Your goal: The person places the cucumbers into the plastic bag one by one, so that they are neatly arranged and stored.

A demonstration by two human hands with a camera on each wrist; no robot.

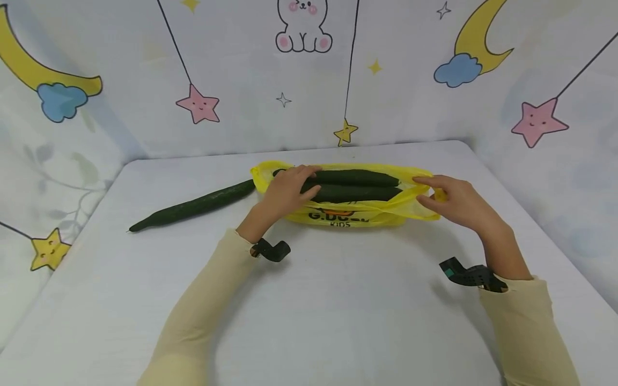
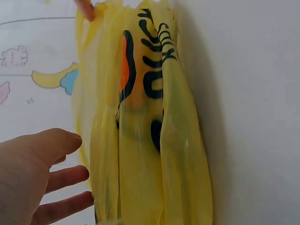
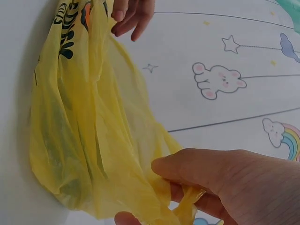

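Observation:
A yellow plastic bag [image 1: 386, 220] with dark printing lies lengthwise across the table, its mouth facing up. Inside it, two long green cucumbers, a back one [image 1: 357, 177] and a front one [image 1: 357, 193], lie side by side. My left hand [image 1: 287, 188] is over the bag's left part, fingers spread and overlapping the cucumbers' left ends. The left wrist view shows thumb and fingers apart at the bag's rim. At the other end, my right hand [image 1: 456, 201] pinches the gathered plastic between thumb and fingers, as the right wrist view shows.
A third cucumber [image 1: 193, 208] lies slanted on the white table [image 1: 347, 300], left of the bag, its right end close to the bag's left edge. Behind the table hangs a white cloth [image 1: 241, 69] printed with stars, moons and a bear.

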